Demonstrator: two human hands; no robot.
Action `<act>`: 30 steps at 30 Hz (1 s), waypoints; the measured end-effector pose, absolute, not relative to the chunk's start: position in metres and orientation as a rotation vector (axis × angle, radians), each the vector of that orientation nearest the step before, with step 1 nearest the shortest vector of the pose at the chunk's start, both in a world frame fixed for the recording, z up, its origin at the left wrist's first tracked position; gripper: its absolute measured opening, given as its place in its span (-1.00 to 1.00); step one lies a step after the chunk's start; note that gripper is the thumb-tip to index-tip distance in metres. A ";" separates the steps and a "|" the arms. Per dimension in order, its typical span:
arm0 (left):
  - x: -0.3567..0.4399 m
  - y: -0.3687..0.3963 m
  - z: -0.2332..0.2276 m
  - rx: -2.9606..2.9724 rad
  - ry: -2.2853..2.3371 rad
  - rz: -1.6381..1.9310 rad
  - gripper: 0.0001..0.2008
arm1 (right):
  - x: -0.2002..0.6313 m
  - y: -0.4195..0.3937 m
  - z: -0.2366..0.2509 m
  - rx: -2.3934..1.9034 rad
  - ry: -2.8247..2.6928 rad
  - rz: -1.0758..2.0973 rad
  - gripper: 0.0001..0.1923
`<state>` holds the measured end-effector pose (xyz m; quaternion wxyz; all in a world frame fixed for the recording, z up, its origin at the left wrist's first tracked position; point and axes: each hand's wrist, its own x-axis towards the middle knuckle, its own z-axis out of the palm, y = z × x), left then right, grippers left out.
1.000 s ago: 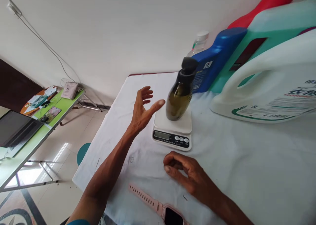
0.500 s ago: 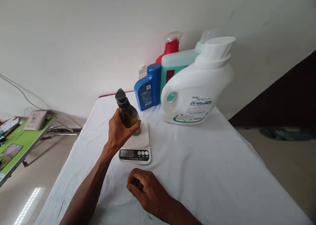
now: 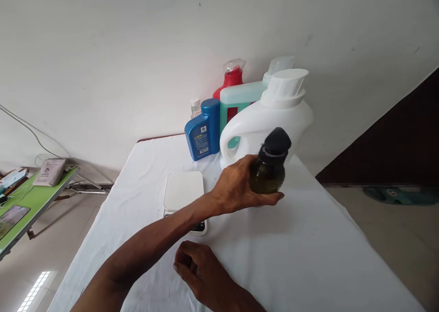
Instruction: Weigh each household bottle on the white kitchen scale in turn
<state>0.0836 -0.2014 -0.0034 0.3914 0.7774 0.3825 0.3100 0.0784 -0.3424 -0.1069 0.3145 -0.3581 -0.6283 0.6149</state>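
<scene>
Scale (image 3: 183, 191) on tablecloth (image 3: 308, 239), left of held bottle (image 3: 269, 172) (itself before handled jug (image 3: 260, 120)); wall (image 3: 137, 74) behind.

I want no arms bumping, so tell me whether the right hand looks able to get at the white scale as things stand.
Probably yes, in part: the right hand lies just in front of the white scale, though the left forearm crosses over much of its front panel.

On the white-clothed table (image 3: 308, 257) — scale (image 3: 184, 191), blue bottle (image 3: 202, 136), white jug (image 3: 252, 124)
</scene>
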 end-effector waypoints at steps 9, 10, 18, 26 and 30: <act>0.104 -0.184 -0.032 2.060 0.938 0.678 -0.16 | 0.078 -0.341 -0.110 -0.911 -1.666 1.631 -0.83; 0.105 -0.184 -0.034 2.069 0.928 0.688 -0.15 | 0.078 -0.341 -0.111 -0.906 -1.665 1.634 -0.83; 0.089 -0.203 -0.019 2.130 0.998 0.688 -0.02 | 0.077 -0.341 -0.113 -0.903 -1.637 1.649 -0.83; 0.009 -0.154 0.013 1.853 1.275 1.626 -0.57 | 0.077 -0.339 -0.117 -0.917 -1.680 1.583 -0.83; -0.019 -0.093 0.004 1.664 1.496 1.479 -0.21 | 0.079 -0.339 -0.116 -0.897 -1.699 1.559 -0.81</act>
